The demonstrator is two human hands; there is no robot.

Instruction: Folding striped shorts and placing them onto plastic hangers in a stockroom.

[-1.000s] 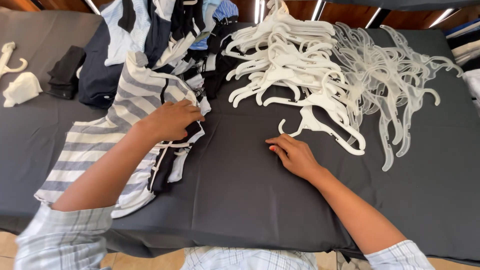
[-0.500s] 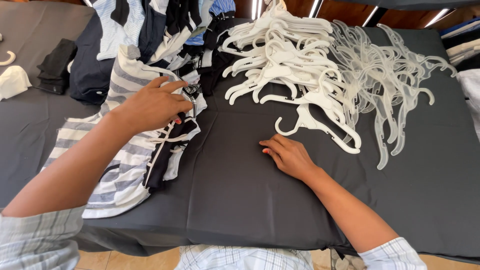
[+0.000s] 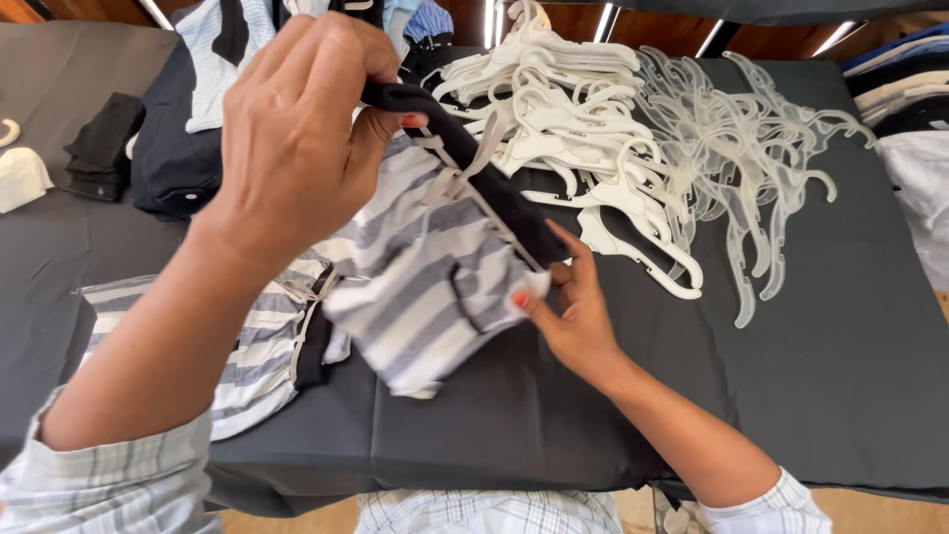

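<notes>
**Striped garment held between both hands, dark band slanting from upper left to lower right**

The left hand (image 3: 297, 138) is raised above the bench (image 3: 791, 396) and its grip is closed on the upper end of a grey-and-white striped garment (image 3: 435, 297), pinching the garment's black waistband (image 3: 474, 168) between thumb and fingers. From that pinch the band slants down and to the right, ending just at the right hand (image 3: 573, 316). The right hand's grip is narrow: thumb and fingertips hold the lower corner of the striped cloth, just under the band's far end. So the garment's long axis lies on a diagonal between the two hands, left end high, right end low and nearer the bench, and the cloth hangs bunched beneath the band.

The rest of the striped cloth pile (image 3: 247, 346) lies flat on the bench below the left forearm. The heap of white hangers (image 3: 563, 109) sits just beyond the right hand, whose fingertips are near the closest hanger; the clear hangers (image 3: 751, 168) lie further right. The right hand is plainly the nearer one to the hangers. Dark folded clothes (image 3: 168, 158) lie at the far left.
</notes>
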